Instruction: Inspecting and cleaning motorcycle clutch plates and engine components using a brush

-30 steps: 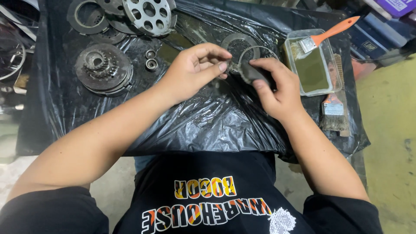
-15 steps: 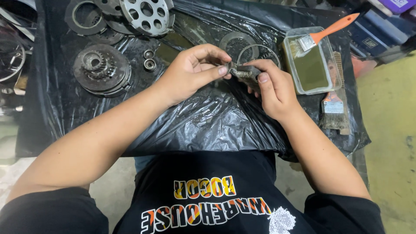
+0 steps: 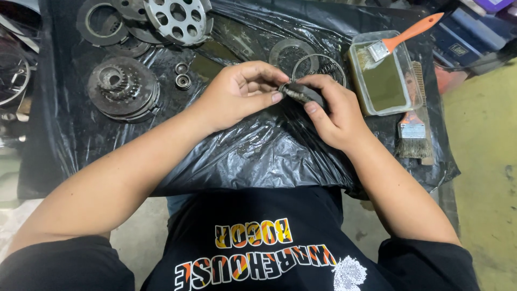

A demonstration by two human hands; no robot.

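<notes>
Your left hand (image 3: 242,94) and right hand (image 3: 328,110) have lifted the small dark metal part (image 3: 301,92) off the black plastic sheet (image 3: 258,151) since 1 second ago; both now pinch it together. Fingers hide most of it.

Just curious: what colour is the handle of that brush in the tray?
Orange, on the brush in the tray; head view.

My single head camera looks steeply down, close over the worktop (image 3: 107,156), its near edge against my own lap.
</notes>
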